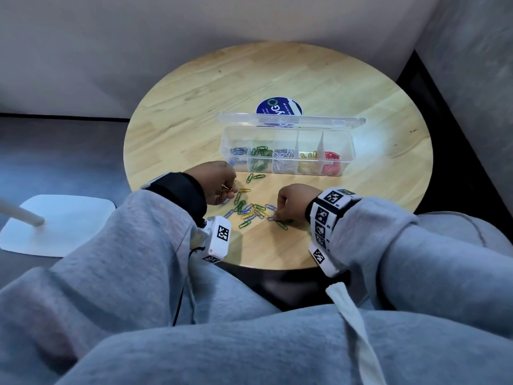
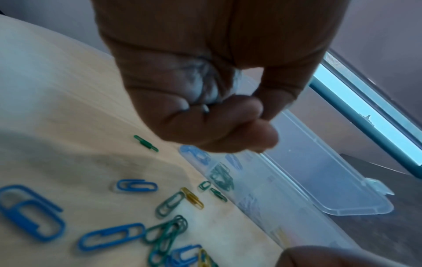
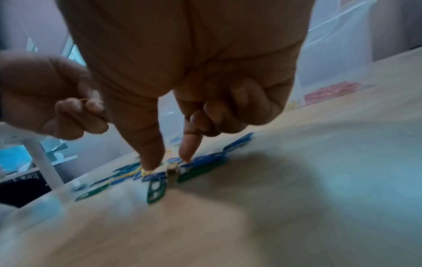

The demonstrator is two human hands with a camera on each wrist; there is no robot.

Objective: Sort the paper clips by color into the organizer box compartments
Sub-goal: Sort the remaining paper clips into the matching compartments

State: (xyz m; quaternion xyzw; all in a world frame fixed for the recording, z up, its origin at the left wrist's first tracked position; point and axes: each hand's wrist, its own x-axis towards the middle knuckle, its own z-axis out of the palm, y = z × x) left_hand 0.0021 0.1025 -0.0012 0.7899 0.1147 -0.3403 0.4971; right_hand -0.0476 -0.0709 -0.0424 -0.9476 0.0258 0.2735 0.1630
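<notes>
Round table [image 1: 277,79], organizer box [image 1: 287,162] lying left-right

The room is dim. Both wrist pictures are blurred, and a dark shadow is cast under the right hand [image 3: 182,72].

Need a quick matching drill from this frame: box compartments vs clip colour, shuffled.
Things:
1. leftmost compartment
2. middle compartment
3. rightmost compartment
4. second from left

Colours:
a. red
b. green
c. blue
d. white

Pairs: 1-c, 2-d, 3-a, 4-b
</notes>
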